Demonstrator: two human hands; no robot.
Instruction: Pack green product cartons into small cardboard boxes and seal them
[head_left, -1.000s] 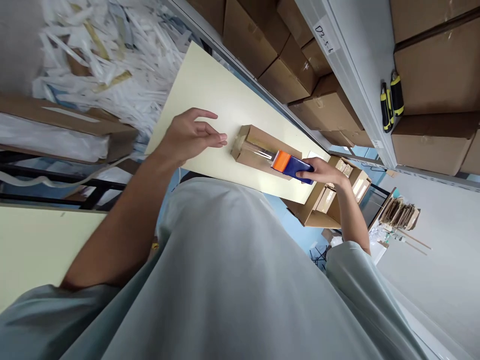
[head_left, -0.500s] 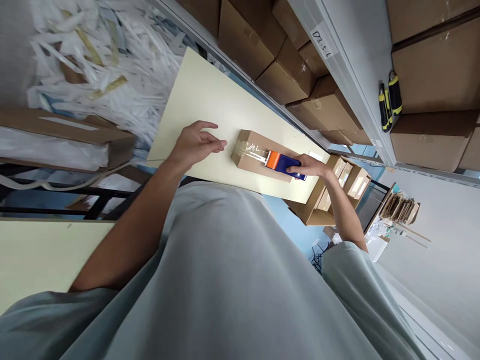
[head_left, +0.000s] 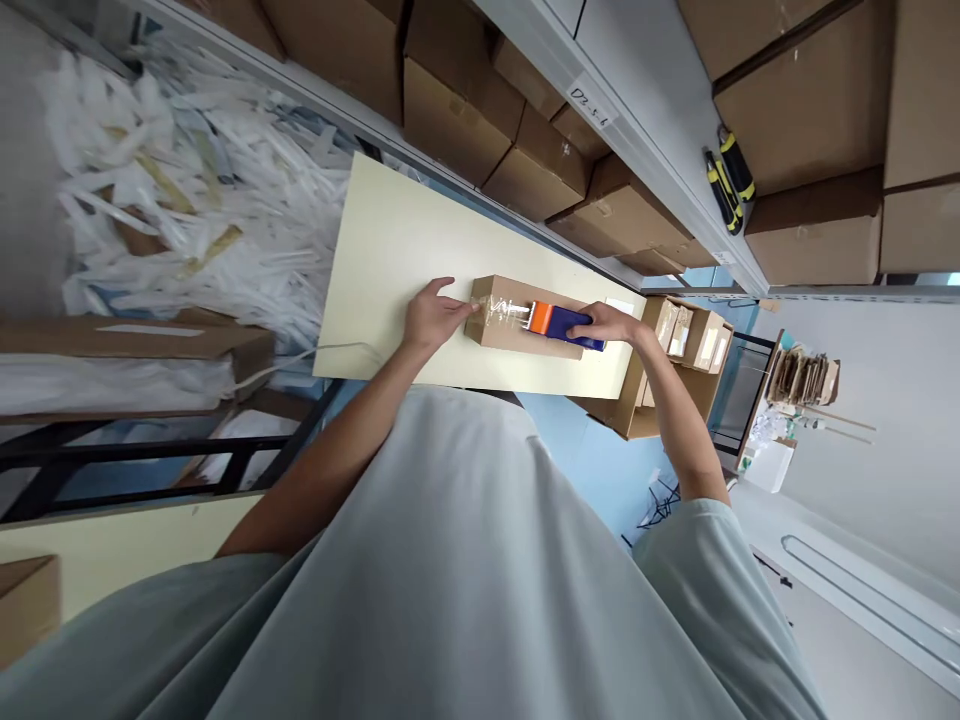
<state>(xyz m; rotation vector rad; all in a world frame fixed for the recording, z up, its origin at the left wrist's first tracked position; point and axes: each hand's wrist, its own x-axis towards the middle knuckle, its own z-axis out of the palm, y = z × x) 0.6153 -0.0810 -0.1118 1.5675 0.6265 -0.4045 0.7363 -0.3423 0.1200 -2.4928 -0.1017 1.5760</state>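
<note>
A long, narrow cardboard box (head_left: 510,335) lies on a pale yellow tabletop (head_left: 397,250). Clear, shiny packing tape (head_left: 501,308) runs along its top near the left end. My right hand (head_left: 606,324) grips a blue and orange tape dispenser (head_left: 561,323), which rests over the top of the box. At the box's left end is my left hand (head_left: 437,318), fingers spread apart, with fingertips at or very near the taped edge; I cannot tell whether they press on it.
Cardboard boxes (head_left: 465,110) fill the shelf behind the table. Yellow-black utility knives (head_left: 727,185) lie on the upper shelf. To the left is a heap of white scrap strips (head_left: 187,170). An open carton (head_left: 637,410) holding smaller boxes stands past the table's right end.
My left hand has moved right, up to the left end of the box. My right hand keeps its grip on the tape dispenser over the box. The camera view has shifted.
</note>
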